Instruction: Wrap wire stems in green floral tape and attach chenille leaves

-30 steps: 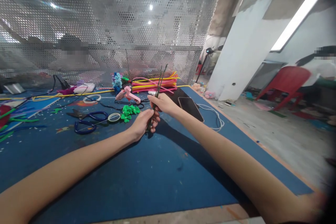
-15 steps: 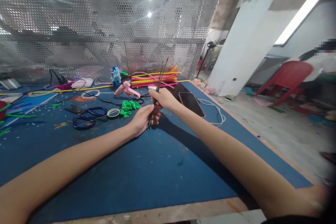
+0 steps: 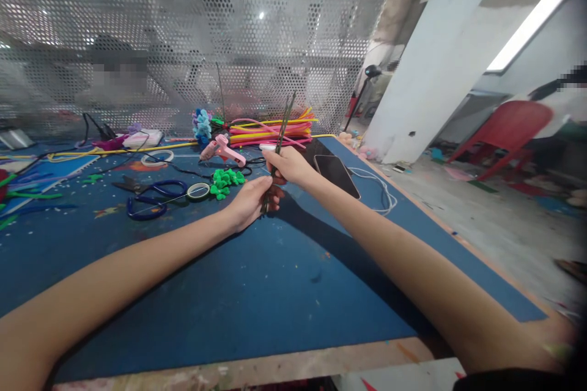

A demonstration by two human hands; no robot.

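Several thin dark green stems (image 3: 285,119), like wire, stand nearly upright in both my hands above the blue mat (image 3: 257,293). My left hand (image 3: 255,198) is closed round their lower part, with the bottom ends showing just below it. Higher up, my right hand (image 3: 288,165) pinches the same stems. Left of my hands lie bright green fuzzy flower pieces (image 3: 225,182), a roll of tape (image 3: 199,191) and blue-handled scissors (image 3: 151,198). Behind them rests a pink glue gun (image 3: 224,151).
Pink and yellow pipe cleaners (image 3: 270,131) lie bundled at the back beside a blue fuzzy flower (image 3: 202,126). A phone (image 3: 337,175) and white cable (image 3: 383,192) are on the right. A perforated metal screen (image 3: 174,30) rises behind; a person sits near a red chair (image 3: 509,131).
The view has tilted slightly, so the table things sit a little higher. Both hands keep hold of the stems with nearly the same grip.
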